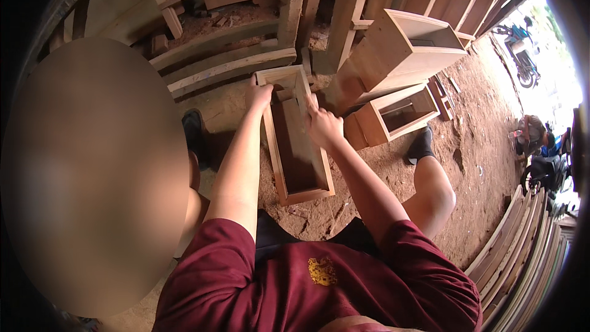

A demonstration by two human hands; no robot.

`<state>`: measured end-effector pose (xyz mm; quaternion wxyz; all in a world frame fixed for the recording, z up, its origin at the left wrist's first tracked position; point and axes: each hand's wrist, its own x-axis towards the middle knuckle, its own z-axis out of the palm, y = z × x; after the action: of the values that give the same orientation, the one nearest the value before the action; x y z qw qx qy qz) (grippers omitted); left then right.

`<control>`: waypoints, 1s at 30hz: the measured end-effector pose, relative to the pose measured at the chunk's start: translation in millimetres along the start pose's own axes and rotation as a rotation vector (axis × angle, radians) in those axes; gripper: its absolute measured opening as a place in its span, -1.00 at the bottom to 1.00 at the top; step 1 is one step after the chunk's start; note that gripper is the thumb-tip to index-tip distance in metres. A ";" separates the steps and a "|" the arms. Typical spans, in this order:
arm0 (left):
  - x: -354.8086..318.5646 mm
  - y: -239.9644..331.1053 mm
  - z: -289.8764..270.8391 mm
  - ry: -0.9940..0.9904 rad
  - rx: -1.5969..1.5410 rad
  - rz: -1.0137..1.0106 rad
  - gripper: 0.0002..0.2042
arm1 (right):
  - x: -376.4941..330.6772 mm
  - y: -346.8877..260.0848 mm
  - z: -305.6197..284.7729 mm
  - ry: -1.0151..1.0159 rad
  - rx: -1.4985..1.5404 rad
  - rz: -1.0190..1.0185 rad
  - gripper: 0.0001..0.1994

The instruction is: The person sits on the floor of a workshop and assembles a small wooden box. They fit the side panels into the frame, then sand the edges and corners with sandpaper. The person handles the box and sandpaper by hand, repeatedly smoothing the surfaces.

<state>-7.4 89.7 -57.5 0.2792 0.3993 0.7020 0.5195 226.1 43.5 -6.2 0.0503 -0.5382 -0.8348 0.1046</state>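
Note:
A long, narrow open wooden box (310, 196), like a drawer frame, stands in front of me between my legs. My left hand (259, 95) grips its far left corner, the thumb over the rim and the other fingers mostly hidden outside. My right hand (324, 124) is at the right long side, its fingers bent onto the rim, with one finger reaching forward along the edge. The box's inside is in shadow, and a crosspiece shows near its far end.
Right of the box are a smaller open wooden box (370, 124) and a taller wooden cabinet (381, 43). Timber pieces (233, 67) lie at the back left. Stacked planks (513, 233) line the lower right. A motorbike (522, 55) and a crouching person (533, 135) are at far right.

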 end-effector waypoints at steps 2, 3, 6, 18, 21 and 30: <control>-1.1 -3.6 -1.4 0.026 0.037 -0.025 -0.39 | 37.5 -9.1 0.2 0.009 -0.006 -0.007 -0.41; 3.6 -0.9 0.3 0.025 0.053 -0.026 -0.38 | 58.7 -6.7 5.5 0.039 -0.021 -0.034 -0.43; 7.1 1.2 10.0 0.034 0.065 0.002 -0.43 | 101.5 -6.5 5.7 -0.139 -0.039 0.032 -0.47; -1.8 18.7 -4.0 -0.033 0.078 -0.156 -0.29 | 59.0 15.3 4.3 0.067 0.352 -0.079 -0.37; -4.7 19.4 -7.3 -0.013 0.090 -0.158 -0.31 | 80.7 3.9 -2.5 -0.002 0.335 0.001 -0.38; -3.8 20.7 4.6 -0.013 -0.026 -0.081 -0.47 | 144.0 31.6 28.3 0.120 0.255 -0.086 -0.29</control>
<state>3.9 91.7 -39.3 0.3097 0.3703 0.7088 0.5143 188.7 183.6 -45.1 0.1725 -0.4966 -0.8325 0.1749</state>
